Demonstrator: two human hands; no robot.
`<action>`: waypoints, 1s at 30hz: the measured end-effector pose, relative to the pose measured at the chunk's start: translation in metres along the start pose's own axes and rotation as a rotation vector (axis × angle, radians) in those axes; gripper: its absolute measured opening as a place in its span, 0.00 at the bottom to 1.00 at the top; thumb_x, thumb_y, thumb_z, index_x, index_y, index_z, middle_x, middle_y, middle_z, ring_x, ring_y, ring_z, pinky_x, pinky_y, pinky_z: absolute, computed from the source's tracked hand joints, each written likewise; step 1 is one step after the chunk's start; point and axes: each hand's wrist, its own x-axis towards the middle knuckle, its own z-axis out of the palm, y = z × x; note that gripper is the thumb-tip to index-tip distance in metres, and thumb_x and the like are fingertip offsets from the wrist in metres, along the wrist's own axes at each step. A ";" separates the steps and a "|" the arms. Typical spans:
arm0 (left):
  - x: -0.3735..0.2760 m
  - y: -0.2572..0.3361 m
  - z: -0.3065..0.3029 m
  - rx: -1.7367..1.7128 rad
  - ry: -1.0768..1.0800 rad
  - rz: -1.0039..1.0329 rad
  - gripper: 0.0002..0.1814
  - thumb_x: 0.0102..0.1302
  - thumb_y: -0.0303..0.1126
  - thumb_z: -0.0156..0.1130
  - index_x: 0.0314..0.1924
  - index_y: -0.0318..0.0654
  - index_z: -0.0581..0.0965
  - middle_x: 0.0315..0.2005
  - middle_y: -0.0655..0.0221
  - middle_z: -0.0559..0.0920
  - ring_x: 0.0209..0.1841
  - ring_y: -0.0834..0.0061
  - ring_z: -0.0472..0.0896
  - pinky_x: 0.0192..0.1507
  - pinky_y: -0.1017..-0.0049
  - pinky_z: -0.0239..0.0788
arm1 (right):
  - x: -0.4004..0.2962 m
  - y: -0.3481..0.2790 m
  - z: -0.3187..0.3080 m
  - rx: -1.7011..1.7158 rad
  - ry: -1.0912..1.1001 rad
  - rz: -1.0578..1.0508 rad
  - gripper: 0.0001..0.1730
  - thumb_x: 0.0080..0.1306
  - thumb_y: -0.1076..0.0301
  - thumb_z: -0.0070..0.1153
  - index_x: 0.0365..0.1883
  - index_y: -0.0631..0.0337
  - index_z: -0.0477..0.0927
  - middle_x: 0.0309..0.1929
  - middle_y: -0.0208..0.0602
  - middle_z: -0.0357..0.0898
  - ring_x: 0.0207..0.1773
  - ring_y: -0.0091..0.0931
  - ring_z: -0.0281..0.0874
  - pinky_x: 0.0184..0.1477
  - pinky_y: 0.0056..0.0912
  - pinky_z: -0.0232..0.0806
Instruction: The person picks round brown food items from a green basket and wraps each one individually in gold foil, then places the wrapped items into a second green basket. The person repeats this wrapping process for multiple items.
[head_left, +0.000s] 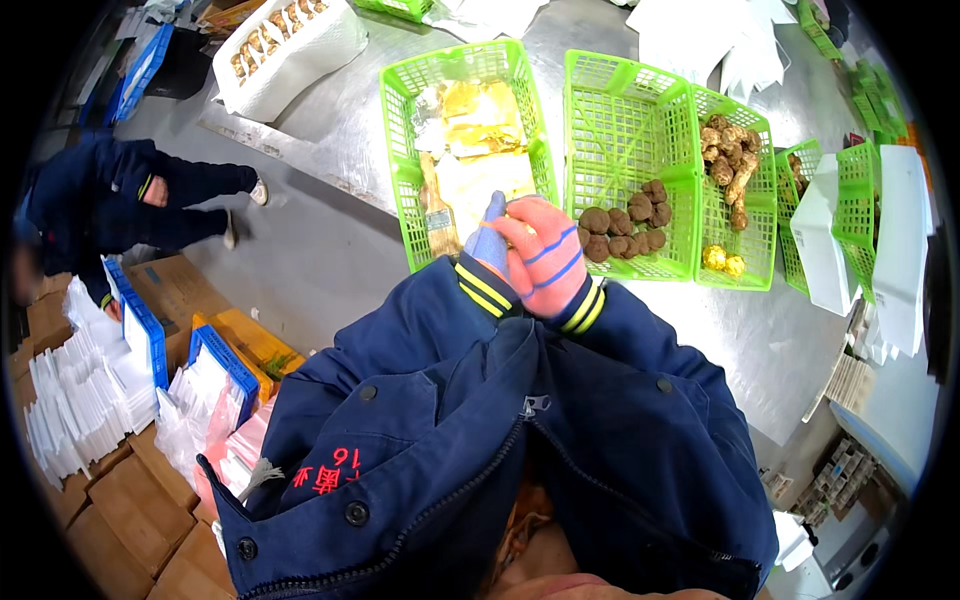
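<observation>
My left hand, in a knit glove that looks purple-grey, is pressed against my right hand, in a pink glove with blue stripes. Between them a glint of gold foil shows; whatever they enclose is mostly hidden. Both hands are over the near edge of a green plastic basket holding gold foil sheets and a wooden-handled brush. To the right, another green basket contains dark round truffle-like lumps. Two gold-foil balls lie in the adjoining basket, below knobbly brown mushrooms.
A white tray of mushrooms stands at the metal table's upper left. White sheets lie at the back. More baskets and white foam lids are at right. Another person stands left, near cartons.
</observation>
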 end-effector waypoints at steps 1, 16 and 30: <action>0.000 0.002 -0.004 -0.054 -0.097 -0.042 0.17 0.71 0.46 0.42 0.46 0.43 0.70 0.36 0.69 0.75 0.42 0.76 0.74 0.44 0.79 0.69 | 0.001 0.008 0.006 0.000 0.044 0.004 0.18 0.48 0.75 0.55 0.39 0.62 0.72 0.40 0.45 0.71 0.42 0.43 0.70 0.43 0.42 0.65; -0.018 0.005 0.017 -0.090 -0.189 0.057 0.18 0.68 0.43 0.44 0.50 0.38 0.63 0.47 0.61 0.68 0.50 0.67 0.65 0.53 0.70 0.55 | 0.005 -0.002 0.024 0.009 -0.056 -0.023 0.06 0.51 0.75 0.54 0.29 0.61 0.74 0.31 0.39 0.71 0.37 0.40 0.69 0.39 0.40 0.62; -0.006 0.065 -0.034 1.118 0.043 0.151 0.15 0.67 0.40 0.49 0.37 0.33 0.75 0.31 0.57 0.78 0.29 0.67 0.76 0.31 0.73 0.67 | 0.025 0.024 0.054 0.119 -0.061 0.352 0.26 0.51 0.76 0.50 0.52 0.60 0.70 0.51 0.46 0.70 0.56 0.44 0.65 0.58 0.42 0.58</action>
